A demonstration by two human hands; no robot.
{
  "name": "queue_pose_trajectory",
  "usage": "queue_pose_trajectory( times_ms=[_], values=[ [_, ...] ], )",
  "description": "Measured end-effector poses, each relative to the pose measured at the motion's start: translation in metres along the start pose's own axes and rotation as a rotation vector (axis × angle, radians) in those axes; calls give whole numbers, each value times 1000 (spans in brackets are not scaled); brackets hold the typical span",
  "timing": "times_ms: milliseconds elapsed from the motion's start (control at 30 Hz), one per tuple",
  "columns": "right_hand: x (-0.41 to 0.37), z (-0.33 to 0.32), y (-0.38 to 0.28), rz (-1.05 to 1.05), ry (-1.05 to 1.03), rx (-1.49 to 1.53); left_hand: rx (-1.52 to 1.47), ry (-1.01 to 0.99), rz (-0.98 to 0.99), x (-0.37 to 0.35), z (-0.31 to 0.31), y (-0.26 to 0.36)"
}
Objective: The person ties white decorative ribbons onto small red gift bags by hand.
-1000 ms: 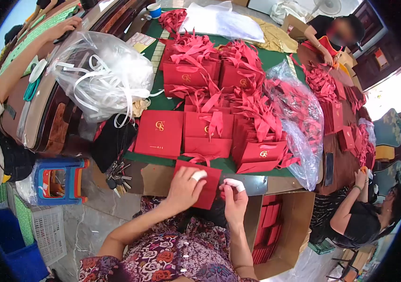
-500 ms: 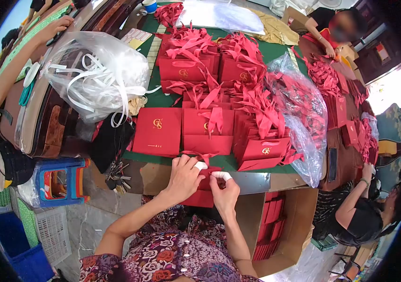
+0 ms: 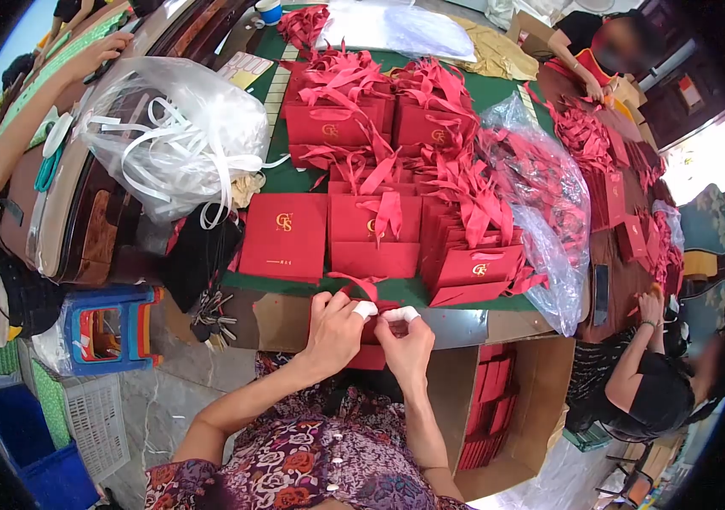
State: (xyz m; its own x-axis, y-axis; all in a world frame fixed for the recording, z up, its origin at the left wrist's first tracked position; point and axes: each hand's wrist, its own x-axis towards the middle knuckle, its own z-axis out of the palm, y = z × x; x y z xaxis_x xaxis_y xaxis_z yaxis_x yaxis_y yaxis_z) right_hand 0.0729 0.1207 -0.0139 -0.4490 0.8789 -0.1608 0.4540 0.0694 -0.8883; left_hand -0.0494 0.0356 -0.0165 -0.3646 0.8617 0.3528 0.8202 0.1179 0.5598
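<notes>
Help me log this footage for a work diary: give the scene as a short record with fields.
left hand: grips red paper bag at its top edge
right hand: pinches the same edge, fingertip taped
table: green, holds stacked red bags with ribbon handles
left side: clear sack of white ribbons
lower right: cardboard box of flat red bags

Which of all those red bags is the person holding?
The red bag nearest the person, pinched between left hand and right hand; the stacked bags behind lie untouched.
</notes>
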Motion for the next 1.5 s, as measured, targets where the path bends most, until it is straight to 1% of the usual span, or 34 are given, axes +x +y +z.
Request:
queue_pose_trajectory(
  times_ms=[133,200,233,300,333,400,433,500,633,700,733,800,867,900,933,1000,1033,1100,1133,1200,1267,1333,1367,1433,1467,1500],
  values=[
    [0,-3,-3,15,-28,-46,-21,-15,6,-2,2,3],
    [1,-6,-9,-36,-42,-149,-69,18,-39,-2,3,5],
    [0,-5,-9,-36,-39,-148,-70,17,-37,-1,3,5],
    [-4,-2,-8,-43,12,-24,-104,4,-92,1,1,1],
    [-5,1,-7,-47,9,-23,-101,8,-94,1,0,-1],
    [-8,4,-4,-36,56,232,-173,-41,-188,2,-1,-5],
    [-10,3,-4,-36,55,232,-172,-41,-188,2,-2,-6],
    [-12,-1,-4,-33,27,36,-201,-45,-203,2,-2,-6],
    [-11,1,0,-93,9,6,-169,-72,-168,1,-3,-2],
    [-10,3,0,-132,14,-95,-157,-56,-148,1,-4,-1],
    [-10,1,-2,-135,14,-95,-157,-53,-147,2,-5,-2],
    [-9,-9,-11,-208,-18,-52,-176,-79,-159,3,-8,-3],
    [-3,-19,-20,-184,25,-7,-184,-86,-167,4,-9,-3],
    [0,-26,-26,-214,33,-30,-195,-97,-175,3,-9,-3],
    [8,-28,-23,-342,36,-68,-197,-97,-174,2,-7,-2],
    [14,-35,-22,-348,-105,-121,-180,-40,-100,-2,1,-2],
    [18,-38,-20,-350,-102,-122,-181,-38,-96,-4,3,-2],
    [25,-41,-14,-412,-310,-324,-66,4,34,-8,5,-1],
    [28,-43,-13,-415,-309,-323,-64,7,35,-10,6,-1],
    [33,-47,-12,-313,-448,-278,10,74,156,-16,7,0],
    [37,-50,-12,-282,-469,-302,18,49,193,-19,6,1],
    [39,-51,-15,-387,-523,-380,54,78,235,-19,6,0],
    [42,-51,-13,-389,-521,-381,55,80,237,-20,6,-1],
    [47,-50,-8,-479,-613,-240,52,87,254,-21,5,-2],
    [47,-50,-9,-478,-611,-240,51,86,255,-21,4,-2],
    [46,-49,-10,-384,-624,-182,34,91,250,-19,3,-3]
  ],
)
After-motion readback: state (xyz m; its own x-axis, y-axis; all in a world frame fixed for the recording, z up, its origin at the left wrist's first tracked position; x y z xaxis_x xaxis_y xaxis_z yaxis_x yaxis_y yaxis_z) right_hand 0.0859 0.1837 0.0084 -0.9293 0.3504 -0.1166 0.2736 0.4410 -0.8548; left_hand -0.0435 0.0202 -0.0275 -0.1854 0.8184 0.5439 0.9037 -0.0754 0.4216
